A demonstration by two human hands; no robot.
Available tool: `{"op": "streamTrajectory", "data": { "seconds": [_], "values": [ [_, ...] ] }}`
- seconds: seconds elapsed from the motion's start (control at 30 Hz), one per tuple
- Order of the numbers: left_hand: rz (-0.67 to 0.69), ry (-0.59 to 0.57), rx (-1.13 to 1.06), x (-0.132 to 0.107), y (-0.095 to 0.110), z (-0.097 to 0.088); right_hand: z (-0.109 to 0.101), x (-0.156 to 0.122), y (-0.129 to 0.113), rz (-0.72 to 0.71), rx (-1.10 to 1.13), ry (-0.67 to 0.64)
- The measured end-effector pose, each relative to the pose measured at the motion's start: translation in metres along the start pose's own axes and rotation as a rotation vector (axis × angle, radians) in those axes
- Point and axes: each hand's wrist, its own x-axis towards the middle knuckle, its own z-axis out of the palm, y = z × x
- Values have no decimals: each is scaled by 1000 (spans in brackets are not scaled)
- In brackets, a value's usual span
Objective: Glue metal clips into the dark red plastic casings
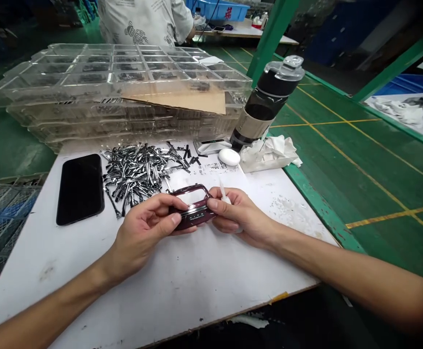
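My left hand (144, 231) and my right hand (238, 215) both grip a small dark red plastic frame part (193, 209) with a shiny metal strip along it, just above the white table (182, 286). My left thumb presses on the strip. Tucked in my right hand is a small white applicator tip (224, 194) that sticks up past the fingers. Just beyond the hands lies a pile of several chrome metal clips (142, 172).
A black phone (80, 188) lies face down at the left. Stacked clear plastic trays (120, 92) with cardboard fill the far end. A dark water bottle (265, 104), white earbud case (229, 156) and crumpled tissue (269, 152) stand at the right edge. Another person stands behind.
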Motion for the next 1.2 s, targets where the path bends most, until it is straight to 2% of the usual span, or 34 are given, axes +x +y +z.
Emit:
{"op": "streamTrajectory", "data": {
  "seconds": [0.17,0.47,0.7,0.83,0.97,1.2],
  "values": [
    [-59,-14,-51,1,1,-1,-4,1,0,22,-20,-28],
    [-141,-19,148,2,12,-3,-5,-1,3,-6,-18,-5],
    [-190,61,77,0,16,2,1,1,2,46,10,46],
    [-274,93,-7,1,18,4,4,1,0,130,80,54],
    [-325,88,-102,3,18,2,5,0,0,197,140,42],
    [-329,48,-149,3,16,0,4,-2,1,203,144,20]
  ]
}}
